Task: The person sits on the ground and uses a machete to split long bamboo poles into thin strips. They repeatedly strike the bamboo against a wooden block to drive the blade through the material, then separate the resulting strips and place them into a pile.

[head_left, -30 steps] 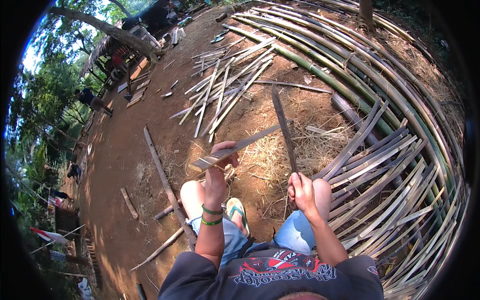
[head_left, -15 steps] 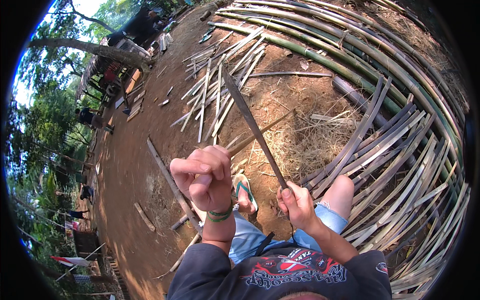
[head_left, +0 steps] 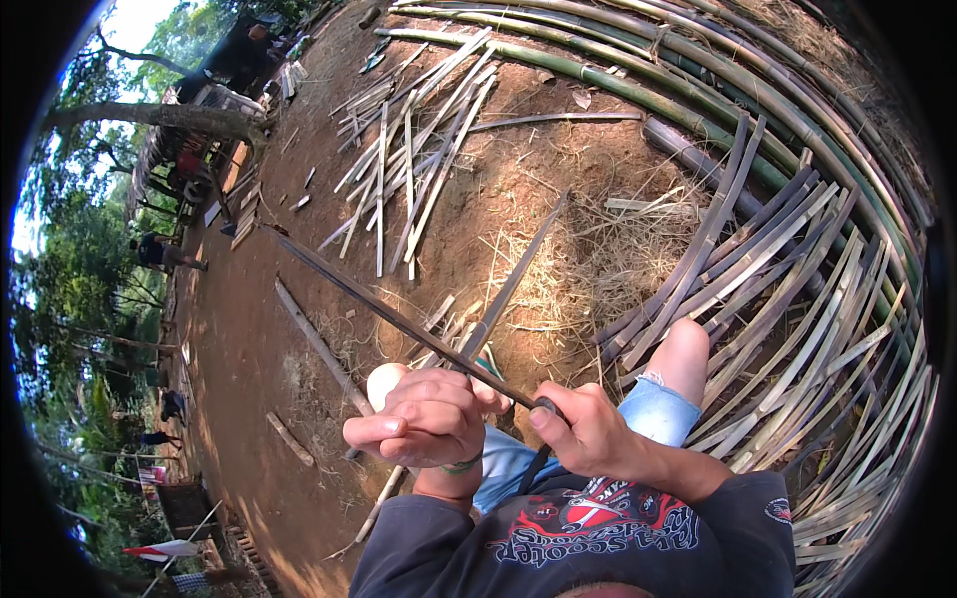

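Your left hand (head_left: 424, 424) and right hand (head_left: 588, 434) both clench the long bamboo strip (head_left: 399, 319) above your knees, with split slats (head_left: 797, 299) piled right, whole poles (head_left: 638, 80) still unsplit.

No packages, labels, signs or screens show anywhere here. The nearest thing is a red and white graphic print (head_left: 588, 518) on the person's dark sweatshirt, at six o'clock.

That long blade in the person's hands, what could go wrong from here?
The long blade crosses just above the left hand, which grips a bamboo strip; a slip might cut those fingers. The bare knee sits close below the work. Loose bamboo slats lying around could trip someone.
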A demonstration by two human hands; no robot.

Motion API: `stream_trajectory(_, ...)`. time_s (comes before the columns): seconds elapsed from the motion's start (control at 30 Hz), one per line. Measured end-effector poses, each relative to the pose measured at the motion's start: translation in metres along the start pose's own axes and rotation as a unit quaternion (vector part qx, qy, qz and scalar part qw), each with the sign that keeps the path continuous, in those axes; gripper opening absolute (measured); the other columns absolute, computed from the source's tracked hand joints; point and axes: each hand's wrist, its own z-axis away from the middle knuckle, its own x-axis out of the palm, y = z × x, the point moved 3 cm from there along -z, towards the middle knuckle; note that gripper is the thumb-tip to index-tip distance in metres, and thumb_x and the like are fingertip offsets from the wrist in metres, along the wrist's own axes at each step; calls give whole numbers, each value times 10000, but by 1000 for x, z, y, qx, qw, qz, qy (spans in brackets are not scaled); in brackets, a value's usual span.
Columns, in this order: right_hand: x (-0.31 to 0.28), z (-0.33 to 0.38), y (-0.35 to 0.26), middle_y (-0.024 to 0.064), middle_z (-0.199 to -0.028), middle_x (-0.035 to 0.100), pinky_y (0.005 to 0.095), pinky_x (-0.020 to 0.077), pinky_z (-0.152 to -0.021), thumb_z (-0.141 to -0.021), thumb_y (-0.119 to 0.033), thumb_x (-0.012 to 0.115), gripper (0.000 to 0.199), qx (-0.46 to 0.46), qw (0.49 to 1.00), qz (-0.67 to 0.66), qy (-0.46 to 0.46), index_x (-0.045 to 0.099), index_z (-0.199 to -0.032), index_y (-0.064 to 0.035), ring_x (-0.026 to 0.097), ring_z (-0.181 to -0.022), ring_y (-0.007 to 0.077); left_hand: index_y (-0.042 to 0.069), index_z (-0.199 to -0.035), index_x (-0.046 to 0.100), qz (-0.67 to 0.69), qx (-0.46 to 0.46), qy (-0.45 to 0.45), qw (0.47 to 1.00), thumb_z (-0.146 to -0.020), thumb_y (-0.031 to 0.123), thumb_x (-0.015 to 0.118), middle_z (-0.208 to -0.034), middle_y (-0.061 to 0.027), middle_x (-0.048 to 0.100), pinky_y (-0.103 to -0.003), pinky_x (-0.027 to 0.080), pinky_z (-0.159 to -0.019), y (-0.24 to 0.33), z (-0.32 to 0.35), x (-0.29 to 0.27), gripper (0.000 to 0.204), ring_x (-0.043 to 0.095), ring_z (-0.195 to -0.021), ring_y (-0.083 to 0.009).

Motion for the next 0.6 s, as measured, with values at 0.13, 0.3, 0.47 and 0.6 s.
stream_trajectory(0.13, 2, -6, 12, 220, -625, 579, 443, 470, -497, -970, -275, 568, 286, -42, 999, 3, 14, 615, -959, 7, 626, -562, 398, 115, -786, 362, 7, -57, -49, 997, -995, 547, 373, -534, -134, 576, -377, 551, -440, 2, 3, -12, 480, 597, -441, -261)
stream_trajectory(0.3, 10, -11, -1, 146, -517, 467, 415, 433, -467, -979, -342, 540, 396, -40, 998, 13, 53, 534, -778, 0, 569, -474, 363, 113, -639, 338, 34, -50, 9, 998, -974, 502, 389, -547, -140, 583, -387, 545, -453, -3, 3, -17, 516, 588, -445, -265)
stream_trajectory(0.47, 7, -18, -6, 131, -516, 470, 418, 436, -470, -983, -380, 533, 428, 4, 998, 44, 37, 532, -764, -13, 565, -470, 359, 94, -713, 401, 14, -93, 0, 996, -935, 574, 380, -535, -131, 552, -394, 543, -484, -4, -1, -19, 529, 566, -445, -265)
stream_trajectory(0.6, 3, -19, 22, 183, -574, 575, 449, 483, -490, -969, -307, 582, 334, -47, 992, 106, 53, 562, -822, -7, 635, -549, 385, 17, -588, 527, 262, -93, 56, 959, -757, 590, 378, -570, -153, 565, -437, 541, -565, -14, 8, -26, 616, 573, -496, -306)
